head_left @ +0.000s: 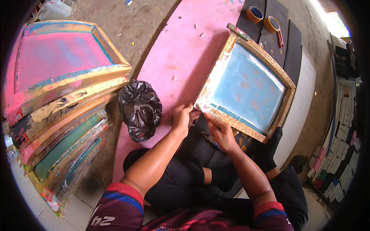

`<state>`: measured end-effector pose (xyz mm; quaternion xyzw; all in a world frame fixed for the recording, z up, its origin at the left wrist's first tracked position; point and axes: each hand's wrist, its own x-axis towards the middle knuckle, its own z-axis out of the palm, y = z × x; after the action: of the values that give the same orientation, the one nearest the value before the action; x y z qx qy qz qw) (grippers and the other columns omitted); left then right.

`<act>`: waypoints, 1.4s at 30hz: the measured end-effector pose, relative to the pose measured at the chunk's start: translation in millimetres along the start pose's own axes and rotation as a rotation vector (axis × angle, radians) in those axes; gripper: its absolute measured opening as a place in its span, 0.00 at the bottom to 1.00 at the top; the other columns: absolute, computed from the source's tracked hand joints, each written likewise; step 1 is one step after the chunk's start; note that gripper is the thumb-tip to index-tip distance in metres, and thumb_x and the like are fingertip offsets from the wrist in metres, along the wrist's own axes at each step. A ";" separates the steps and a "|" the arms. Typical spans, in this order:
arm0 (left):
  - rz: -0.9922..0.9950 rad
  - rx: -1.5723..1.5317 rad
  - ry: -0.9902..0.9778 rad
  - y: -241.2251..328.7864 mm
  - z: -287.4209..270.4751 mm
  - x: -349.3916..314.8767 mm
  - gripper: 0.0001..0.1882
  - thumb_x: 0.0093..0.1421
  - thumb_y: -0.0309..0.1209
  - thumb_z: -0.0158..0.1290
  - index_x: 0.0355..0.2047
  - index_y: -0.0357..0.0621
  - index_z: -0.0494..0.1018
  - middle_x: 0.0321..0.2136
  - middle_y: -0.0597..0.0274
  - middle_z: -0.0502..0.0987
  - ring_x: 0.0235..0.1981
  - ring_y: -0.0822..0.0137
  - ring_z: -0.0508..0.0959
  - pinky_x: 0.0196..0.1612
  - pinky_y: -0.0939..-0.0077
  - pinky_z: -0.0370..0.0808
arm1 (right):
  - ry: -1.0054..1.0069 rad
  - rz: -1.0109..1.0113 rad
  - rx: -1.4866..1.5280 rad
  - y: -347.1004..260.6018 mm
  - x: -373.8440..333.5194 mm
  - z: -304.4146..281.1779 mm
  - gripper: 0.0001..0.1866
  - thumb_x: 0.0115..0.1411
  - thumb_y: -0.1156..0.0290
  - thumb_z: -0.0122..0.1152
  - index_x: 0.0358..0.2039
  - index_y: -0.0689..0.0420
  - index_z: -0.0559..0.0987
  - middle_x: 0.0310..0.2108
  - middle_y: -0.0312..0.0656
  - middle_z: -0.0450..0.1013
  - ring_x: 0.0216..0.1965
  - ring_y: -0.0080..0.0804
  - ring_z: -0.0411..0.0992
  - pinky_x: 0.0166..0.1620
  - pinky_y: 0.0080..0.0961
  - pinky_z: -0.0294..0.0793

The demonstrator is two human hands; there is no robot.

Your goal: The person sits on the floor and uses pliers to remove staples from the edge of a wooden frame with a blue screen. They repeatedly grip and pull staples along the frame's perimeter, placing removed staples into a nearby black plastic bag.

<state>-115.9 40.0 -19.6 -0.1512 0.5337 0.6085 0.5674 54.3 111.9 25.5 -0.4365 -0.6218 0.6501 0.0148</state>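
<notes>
A screen printing frame (287,82) with a wooden border and pale blue mesh lies tilted in front of me, on the right. My left hand (183,120) is closed at its near-left corner, thumb on top and fingers curled below the edge. Just right of it, my right hand (221,133) is closed in a pinch by the frame's near edge; what lies between those fingers is too small to make out. Whitish tape or residue (203,104) covers that corner. Left of my hands stands a container lined with a black plastic bag (140,111).
Several paint-stained screen frames (73,79) are stacked at the left. A pink board (173,54) runs beneath the work. Two round tubs (254,14), one with a red-handled tool (280,39) beside it, stand at the far right on dark planks. My black-clad foot (273,148) touches the frame's near-right corner.
</notes>
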 end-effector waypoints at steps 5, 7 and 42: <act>0.006 0.011 0.009 3.0 2.4 -2.3 0.10 0.70 0.27 0.47 0.47 0.36 0.75 0.38 0.54 0.81 0.36 0.62 0.84 0.43 0.68 0.84 | 0.096 -0.422 -0.355 17.5 3.9 1.6 0.21 0.72 0.74 0.54 0.64 0.60 0.74 0.37 0.38 0.79 0.37 0.25 0.76 0.41 0.25 0.75; 0.002 0.007 0.011 3.1 2.4 -2.4 0.10 0.70 0.27 0.47 0.47 0.36 0.75 0.38 0.54 0.81 0.36 0.62 0.84 0.43 0.68 0.84 | 0.137 -0.484 -0.540 16.7 2.2 0.9 0.20 0.72 0.73 0.54 0.64 0.60 0.75 0.32 0.35 0.75 0.31 0.22 0.72 0.37 0.24 0.74; 0.006 -0.003 -0.036 -0.2 -1.4 1.5 0.13 0.70 0.27 0.46 0.50 0.34 0.73 0.43 0.51 0.80 0.43 0.61 0.83 0.48 0.66 0.82 | 0.244 -0.235 -0.620 -37.5 -18.0 10.4 0.19 0.68 0.67 0.59 0.58 0.47 0.80 0.33 0.55 0.79 0.36 0.56 0.80 0.39 0.46 0.78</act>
<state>-116.8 39.6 -21.5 -0.1394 0.5229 0.6135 0.5751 39.7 101.9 64.5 -0.4202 -0.8292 0.3673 0.0304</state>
